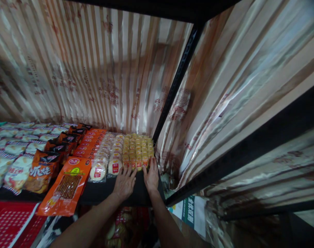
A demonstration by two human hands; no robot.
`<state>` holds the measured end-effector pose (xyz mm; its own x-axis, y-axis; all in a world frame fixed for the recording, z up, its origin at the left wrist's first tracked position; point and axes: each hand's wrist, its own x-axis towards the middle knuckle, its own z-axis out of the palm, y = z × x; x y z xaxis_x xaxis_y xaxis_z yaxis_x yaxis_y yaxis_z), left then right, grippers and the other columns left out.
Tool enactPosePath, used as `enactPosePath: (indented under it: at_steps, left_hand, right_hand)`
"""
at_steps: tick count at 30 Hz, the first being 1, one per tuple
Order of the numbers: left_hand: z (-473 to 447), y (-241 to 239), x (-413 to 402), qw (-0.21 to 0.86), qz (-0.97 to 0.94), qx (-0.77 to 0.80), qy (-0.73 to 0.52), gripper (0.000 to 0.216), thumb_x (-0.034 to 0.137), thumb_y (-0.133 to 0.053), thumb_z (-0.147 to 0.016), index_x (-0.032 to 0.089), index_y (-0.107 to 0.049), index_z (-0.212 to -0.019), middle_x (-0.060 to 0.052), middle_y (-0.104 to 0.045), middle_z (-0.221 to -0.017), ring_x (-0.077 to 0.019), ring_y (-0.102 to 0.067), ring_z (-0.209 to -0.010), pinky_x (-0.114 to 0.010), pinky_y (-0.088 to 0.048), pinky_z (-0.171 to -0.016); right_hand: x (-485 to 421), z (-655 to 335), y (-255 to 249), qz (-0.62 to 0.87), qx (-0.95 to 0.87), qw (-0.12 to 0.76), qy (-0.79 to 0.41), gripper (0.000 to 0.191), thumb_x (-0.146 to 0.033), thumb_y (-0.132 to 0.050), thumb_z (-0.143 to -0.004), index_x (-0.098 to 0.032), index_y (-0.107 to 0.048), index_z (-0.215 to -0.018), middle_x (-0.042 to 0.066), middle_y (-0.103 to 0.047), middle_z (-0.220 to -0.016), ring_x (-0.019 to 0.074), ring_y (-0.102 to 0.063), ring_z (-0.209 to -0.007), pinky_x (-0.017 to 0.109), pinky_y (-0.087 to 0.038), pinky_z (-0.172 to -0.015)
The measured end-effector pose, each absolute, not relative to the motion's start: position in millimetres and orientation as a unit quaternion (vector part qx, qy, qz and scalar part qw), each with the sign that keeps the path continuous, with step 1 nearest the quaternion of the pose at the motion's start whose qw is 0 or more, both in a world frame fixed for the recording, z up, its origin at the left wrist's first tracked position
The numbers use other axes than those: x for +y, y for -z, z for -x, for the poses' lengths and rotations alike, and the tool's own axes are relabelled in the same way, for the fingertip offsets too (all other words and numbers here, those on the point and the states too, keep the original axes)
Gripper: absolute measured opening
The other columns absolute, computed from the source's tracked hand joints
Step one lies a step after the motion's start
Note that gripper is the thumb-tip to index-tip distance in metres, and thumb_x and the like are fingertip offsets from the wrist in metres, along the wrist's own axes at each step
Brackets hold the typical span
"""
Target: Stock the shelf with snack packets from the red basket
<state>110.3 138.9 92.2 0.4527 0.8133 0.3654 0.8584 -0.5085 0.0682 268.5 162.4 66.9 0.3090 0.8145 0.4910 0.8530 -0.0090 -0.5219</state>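
Both hands rest at the front of a black shelf (107, 190), by rows of small yellow-wrapped snack packs (138, 148). My left hand (125, 182) lies with its fingers spread against the front packs on the left side of that block. On the block's right front corner is my right hand (151, 175), fingers stretched forward and touching the packs. Neither hand is wrapped round anything. Just left of my left hand stand rows of round pale crackers in clear wrap (98, 170). Further left lies an orange bag of stick snacks (66, 186), jutting over the shelf's front edge.
Orange-brown snack bags (40, 172) and white snack bags (18, 172) fill the shelf's left part. A black metal post (176, 81) rises at the back right corner. Striped curtains (120, 69) hang behind. A red plastic basket (12, 220) sits low at left.
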Motion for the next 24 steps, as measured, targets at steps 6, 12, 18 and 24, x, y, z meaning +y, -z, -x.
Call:
enactPosePath:
  at_steps: [6,12,18,24]
  left_hand:
    - [-116.6,-95.5,137.2,0.051,0.839,-0.508,0.189,0.044,0.034,-0.044,-0.086,0.023,-0.048,-0.128,-0.013,-0.046,-0.134,-0.0322,-0.041,-0.122,-0.05,-0.029,-0.099]
    - [-115.3,-94.6,136.3,0.052,0.835,-0.51,0.201,0.042,0.033,-0.045,-0.085,0.024,-0.051,-0.126,-0.011,-0.049,-0.132,-0.0302,-0.04,-0.124,-0.048,-0.027,-0.103]
    - [-115.9,-92.9,136.9,0.053,0.831,-0.514,0.204,0.043,0.033,-0.046,-0.085,0.025,-0.05,-0.126,-0.01,-0.048,-0.133,-0.0305,-0.038,-0.126,-0.047,-0.028,-0.103]
    - [-114.6,-90.6,137.4,0.052,0.83,-0.51,0.222,0.044,0.031,-0.049,-0.083,0.025,-0.049,-0.127,-0.011,-0.047,-0.133,-0.03,-0.037,-0.126,-0.047,-0.03,-0.103]
  right_hand:
    - [162.6,-268.8,-66.7,0.707,-0.59,0.388,0.019,0.06,-0.044,-0.038,-0.087,-0.014,-0.03,-0.138,0.015,-0.031,-0.143,0.0254,-0.03,-0.13,0.043,-0.035,-0.101]
    - [164.3,-269.4,-64.2,0.703,-0.593,0.392,0.03,0.06,-0.044,-0.037,-0.088,-0.012,-0.031,-0.138,0.016,-0.032,-0.143,0.0254,-0.028,-0.131,0.043,-0.032,-0.104]
    - [165.5,-267.6,-64.9,0.707,-0.59,0.388,0.032,0.061,-0.043,-0.037,-0.087,-0.01,-0.029,-0.138,0.018,-0.032,-0.142,0.0265,-0.03,-0.13,0.045,-0.034,-0.101]
    - [164.2,-269.1,-62.6,0.69,-0.598,0.405,0.049,0.059,-0.042,-0.039,-0.087,-0.012,-0.031,-0.137,0.017,-0.031,-0.143,0.0271,-0.026,-0.132,0.048,-0.032,-0.102]
